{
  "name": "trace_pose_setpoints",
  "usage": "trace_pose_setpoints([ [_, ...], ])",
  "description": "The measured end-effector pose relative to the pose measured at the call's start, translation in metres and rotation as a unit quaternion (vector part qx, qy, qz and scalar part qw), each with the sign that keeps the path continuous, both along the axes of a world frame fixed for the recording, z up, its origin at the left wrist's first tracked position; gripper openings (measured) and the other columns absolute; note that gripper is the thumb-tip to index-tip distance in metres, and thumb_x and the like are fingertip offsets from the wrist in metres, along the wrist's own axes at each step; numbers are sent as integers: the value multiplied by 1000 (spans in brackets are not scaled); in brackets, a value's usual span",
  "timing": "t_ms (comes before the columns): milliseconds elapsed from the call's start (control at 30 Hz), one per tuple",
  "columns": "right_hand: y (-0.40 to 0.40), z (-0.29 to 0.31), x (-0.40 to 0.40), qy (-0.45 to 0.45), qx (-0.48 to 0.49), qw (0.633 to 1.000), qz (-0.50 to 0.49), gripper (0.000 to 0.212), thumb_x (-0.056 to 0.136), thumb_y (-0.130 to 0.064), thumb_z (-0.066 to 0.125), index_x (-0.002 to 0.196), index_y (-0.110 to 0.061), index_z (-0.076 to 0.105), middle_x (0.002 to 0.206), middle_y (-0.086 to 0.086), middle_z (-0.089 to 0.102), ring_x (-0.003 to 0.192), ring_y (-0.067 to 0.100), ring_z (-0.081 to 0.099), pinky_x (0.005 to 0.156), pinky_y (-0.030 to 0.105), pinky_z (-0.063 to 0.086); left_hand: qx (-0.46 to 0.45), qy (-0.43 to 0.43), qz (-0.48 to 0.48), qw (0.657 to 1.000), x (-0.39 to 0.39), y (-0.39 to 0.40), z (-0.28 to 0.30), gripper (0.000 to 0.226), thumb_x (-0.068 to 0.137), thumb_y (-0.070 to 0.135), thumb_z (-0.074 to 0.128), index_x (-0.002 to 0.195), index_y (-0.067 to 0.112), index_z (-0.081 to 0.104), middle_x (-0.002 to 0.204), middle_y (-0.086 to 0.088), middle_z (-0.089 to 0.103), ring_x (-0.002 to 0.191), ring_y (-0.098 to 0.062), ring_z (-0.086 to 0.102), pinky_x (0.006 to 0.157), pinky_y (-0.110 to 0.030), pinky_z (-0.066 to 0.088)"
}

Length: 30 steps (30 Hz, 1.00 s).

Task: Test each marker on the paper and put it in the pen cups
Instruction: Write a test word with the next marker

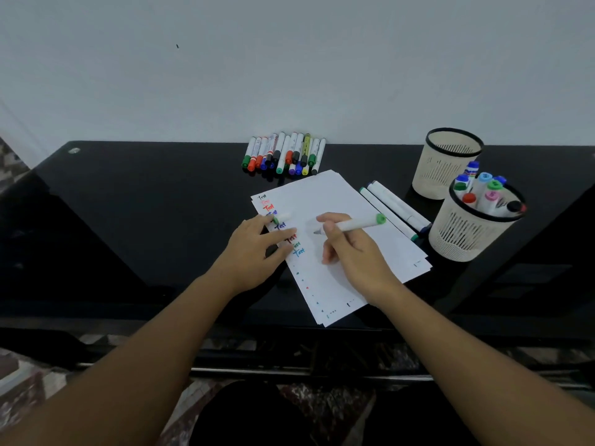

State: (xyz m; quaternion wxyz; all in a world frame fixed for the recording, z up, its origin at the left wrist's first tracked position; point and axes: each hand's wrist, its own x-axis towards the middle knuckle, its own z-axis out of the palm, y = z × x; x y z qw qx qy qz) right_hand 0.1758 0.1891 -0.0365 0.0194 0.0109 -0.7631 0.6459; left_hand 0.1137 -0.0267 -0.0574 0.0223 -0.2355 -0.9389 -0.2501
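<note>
The right hand (pixel 349 243) grips an uncapped green marker (pixel 351 224) above the paper (pixel 354 201), the left hand (pixel 257 249) pinches its cap (pixel 282 217); next, seemingly, a test stroke.

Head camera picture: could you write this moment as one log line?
right hand: holds green marker, tip near paper | left hand: on paper, holds cap | near cup: markers inside | far cup: looks empty

Glossy black table (pixel 145 201) against the wall. On it: row of capped markers (pixel 285 154) at back edge, stack of white paper (pixel 341 201) mid-table, two white markers (pixel 394 209) just right of the paper, two cream mesh pen cups (pixel 449 162) far right, the nearer cup (pixel 467 235) holding markers.
</note>
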Motion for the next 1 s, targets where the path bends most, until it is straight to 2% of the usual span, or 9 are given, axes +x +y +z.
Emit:
trace_pose_setpoints([
  [133, 3, -4, 0, -12, 37, 998, -43, 38, 103, -53, 54, 99, -23, 76, 75, -5, 68, 82, 14, 66, 92, 37, 51, 3, 41, 8, 999, 2, 1, -3, 38, 103, 41, 53, 140, 34, 61, 153, -3, 44, 143, -18, 31, 119, -35, 18],
  [200, 4, -4, -1, -1, 43, 998, -34, 24, 102, -43, 60, 98, -25, 75, 85, 0, 74, 88, 16, 70, 98, 43, 54, 1, 49, 9, 999, 2, 2, -2, 38, 103, 41, 54, 139, 32, 61, 152, -3, 47, 142, -18, 33, 113, -27, 16],
  [267, 5, -3, -1, 19, 43, 999, -24, 8, 99, -34, 69, 103, -30, 74, 95, -1, 74, 94, 18, 70, 98, 45, 55, -5, 51, 12, 999, 2, 3, -1, 39, 103, 42, 54, 139, 31, 62, 151, -2, 48, 141, -18, 34, 109, -24, 17],
  [367, 2, -5, 3, 44, 71, 996, -29, 12, 92, -36, 77, 102, -33, 73, 101, -11, 73, 94, 11, 67, 92, 36, 56, -8, 49, 17, 999, 1, 3, -2, 38, 102, 43, 55, 137, 32, 63, 149, -1, 50, 139, -20, 37, 110, -27, 21],
  [500, -2, -14, 11, 27, 97, 995, -28, 5, 98, -39, 68, 99, -34, 69, 91, -6, 71, 89, 12, 64, 86, 36, 54, -7, 45, 22, 999, 1, 2, -1, 38, 101, 44, 56, 136, 32, 64, 149, 0, 50, 139, -19, 37, 110, -27, 21],
  [667, -1, -24, 10, 32, 150, 988, -19, 13, 98, -45, 65, 107, -36, 61, 89, -4, 68, 85, 12, 65, 83, 43, 56, -14, 39, 24, 999, 2, 3, -1, 39, 102, 44, 55, 138, 33, 62, 151, 0, 49, 141, -19, 35, 108, -25, 18],
  [767, -2, -24, 9, 36, 176, 984, -20, 12, 98, -43, 66, 104, -33, 63, 85, -5, 65, 78, 9, 60, 79, 41, 55, -13, 36, 23, 999, 2, 3, 0, 39, 102, 44, 55, 138, 32, 62, 151, 0, 48, 142, -19, 34, 109, -25, 18],
  [900, -1, -25, 6, 29, 190, 981, -7, 11, 99, -45, 63, 105, -36, 63, 89, -5, 68, 82, 12, 62, 81, 41, 55, -17, 34, 26, 999, 1, 3, 0, 39, 102, 45, 54, 138, 33, 62, 152, 1, 47, 141, -18, 34, 109, -25, 19],
  [1000, -2, -25, 6, 28, 209, 977, -1, 11, 101, -46, 61, 106, -37, 61, 90, -8, 69, 84, 9, 63, 79, 35, 54, -17, 32, 25, 999, 1, 3, -1, 39, 101, 45, 55, 138, 33, 62, 151, 1, 48, 140, -18, 35, 110, -27, 21],
])
